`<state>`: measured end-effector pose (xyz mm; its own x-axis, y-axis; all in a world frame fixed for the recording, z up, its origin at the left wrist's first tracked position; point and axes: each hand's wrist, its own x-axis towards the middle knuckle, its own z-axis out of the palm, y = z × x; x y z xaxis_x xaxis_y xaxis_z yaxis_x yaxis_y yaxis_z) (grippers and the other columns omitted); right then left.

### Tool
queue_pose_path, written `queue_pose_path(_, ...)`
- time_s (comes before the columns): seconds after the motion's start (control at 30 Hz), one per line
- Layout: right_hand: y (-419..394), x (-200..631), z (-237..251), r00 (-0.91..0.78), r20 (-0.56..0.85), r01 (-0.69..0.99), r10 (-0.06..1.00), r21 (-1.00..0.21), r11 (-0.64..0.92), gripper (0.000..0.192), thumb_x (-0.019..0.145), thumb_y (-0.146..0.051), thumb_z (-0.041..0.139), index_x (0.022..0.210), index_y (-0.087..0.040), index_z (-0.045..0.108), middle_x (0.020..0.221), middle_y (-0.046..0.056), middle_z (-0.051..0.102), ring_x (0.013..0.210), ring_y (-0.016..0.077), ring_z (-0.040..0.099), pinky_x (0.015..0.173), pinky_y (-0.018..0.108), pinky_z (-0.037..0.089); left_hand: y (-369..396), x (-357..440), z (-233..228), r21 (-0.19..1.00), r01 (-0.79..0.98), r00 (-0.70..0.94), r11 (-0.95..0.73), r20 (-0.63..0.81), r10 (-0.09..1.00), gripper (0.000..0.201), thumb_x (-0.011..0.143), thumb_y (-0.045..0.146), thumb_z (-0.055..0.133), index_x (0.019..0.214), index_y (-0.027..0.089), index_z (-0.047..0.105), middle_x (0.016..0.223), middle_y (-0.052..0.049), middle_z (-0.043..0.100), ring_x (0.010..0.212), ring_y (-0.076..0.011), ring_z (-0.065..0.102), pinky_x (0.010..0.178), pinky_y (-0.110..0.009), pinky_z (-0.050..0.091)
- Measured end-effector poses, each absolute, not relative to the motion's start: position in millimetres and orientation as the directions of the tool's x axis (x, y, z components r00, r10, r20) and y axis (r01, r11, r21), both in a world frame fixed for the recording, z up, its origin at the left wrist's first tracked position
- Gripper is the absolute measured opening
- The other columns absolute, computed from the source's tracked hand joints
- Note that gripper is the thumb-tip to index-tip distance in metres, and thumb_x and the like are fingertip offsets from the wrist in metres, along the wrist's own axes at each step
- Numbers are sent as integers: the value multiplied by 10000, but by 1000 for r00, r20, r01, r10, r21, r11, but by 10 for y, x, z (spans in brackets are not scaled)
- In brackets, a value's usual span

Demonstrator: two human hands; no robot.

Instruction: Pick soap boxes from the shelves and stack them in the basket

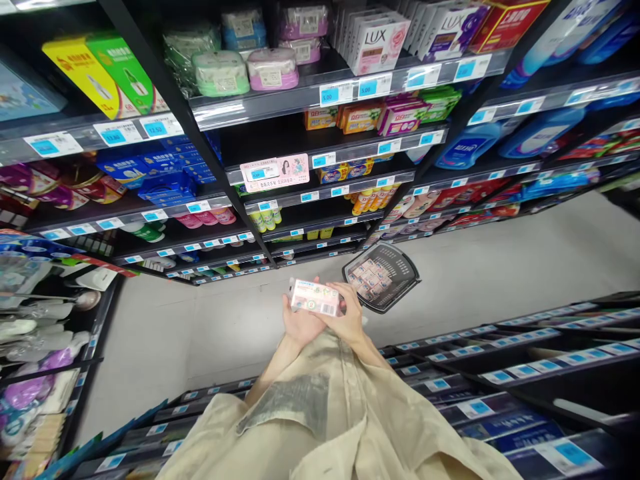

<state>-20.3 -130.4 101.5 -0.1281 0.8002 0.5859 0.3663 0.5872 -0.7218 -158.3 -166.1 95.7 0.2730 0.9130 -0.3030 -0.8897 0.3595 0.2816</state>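
Both hands hold a white and pink wrapped pack, which looks like bar soap [315,297], in front of my body. My left hand [301,325] supports it from below, with the palm turned up and the thumb at its left end. Over the right end, the fingers of my right hand [351,317] are closed. Printed text and a barcode show on the upper face. Just right of my hands, a black shopping basket [403,268] stands on the floor, holding several similar pink and white packs [370,277].
Ahead stands a shelf rack [280,100] with LUX soap boxes [377,43], soap dishes [273,69] and wrapped bars [360,119]. A pink price sign [275,173] sticks out from one shelf edge. More shelves [520,347] are close behind me. Hanging goods [45,360] line the left. Grey floor [225,313] lies between.
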Motion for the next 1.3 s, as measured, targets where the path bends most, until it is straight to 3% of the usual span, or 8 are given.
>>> queue_pose_path(0.13,-1312,-217,1007,-132,579,369,805,-725,582,599,801,-401,899,1317,-247,637,1179,127,732,1099,320,685,924,507,602,-1671,-1596,976,285,-889,268,359,-310,912,872,776,899,515,1445,355,641,1515,-82,624,1560,-444,345,1247,-669,219)
queue_pose_path(0.67,-1352,-200,1008,-138,561,369,816,-735,568,609,797,-422,901,1315,-247,632,1189,131,734,1111,326,695,921,514,612,-1707,-1614,941,278,-895,269,350,-293,918,768,794,797,550,1397,340,684,1467,-78,662,1581,-422,317,1250,-660,233)
queue_pose_path(1.17,-1371,-188,1005,-131,533,394,836,-746,538,594,805,-448,888,1307,-247,642,1195,140,733,1122,330,694,817,470,625,-1713,-1615,909,286,-896,259,340,-287,922,821,802,777,550,1483,324,611,1511,-85,628,1567,-423,341,1255,-666,226)
queue_pose_path(1.3,-1370,-184,1015,-130,555,361,822,-746,560,617,794,-397,908,1329,-247,638,1204,133,730,1121,317,687,860,467,617,-1707,-1612,935,275,-897,266,347,-291,919,804,809,761,545,1471,311,626,1484,-95,650,1567,-417,351,1261,-656,227)
